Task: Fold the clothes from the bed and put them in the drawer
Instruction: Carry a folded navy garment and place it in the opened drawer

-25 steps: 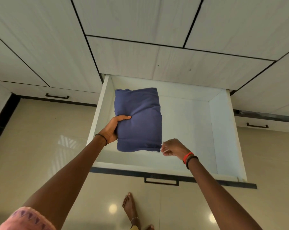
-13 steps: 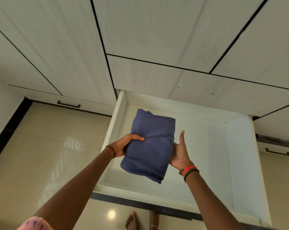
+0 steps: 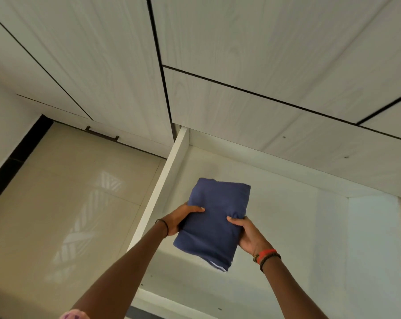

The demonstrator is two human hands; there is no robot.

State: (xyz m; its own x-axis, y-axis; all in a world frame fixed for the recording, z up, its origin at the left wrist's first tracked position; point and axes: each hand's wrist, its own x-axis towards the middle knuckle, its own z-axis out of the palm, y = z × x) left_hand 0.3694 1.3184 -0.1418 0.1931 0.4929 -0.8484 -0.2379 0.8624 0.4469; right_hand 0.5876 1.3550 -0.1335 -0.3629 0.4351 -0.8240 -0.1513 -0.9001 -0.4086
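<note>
Here both hands, left hand (image 3: 180, 218) and right hand (image 3: 248, 236), gripped the folded blue garment (image 3: 214, 223) above the open drawer (image 3: 275, 226); uneven release would likely loosen its sagging lower fold.

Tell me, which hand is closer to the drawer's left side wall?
Left. The left hand grips the folded blue garment right beside the drawer's left wall; the right hand grips its far edge.
</note>
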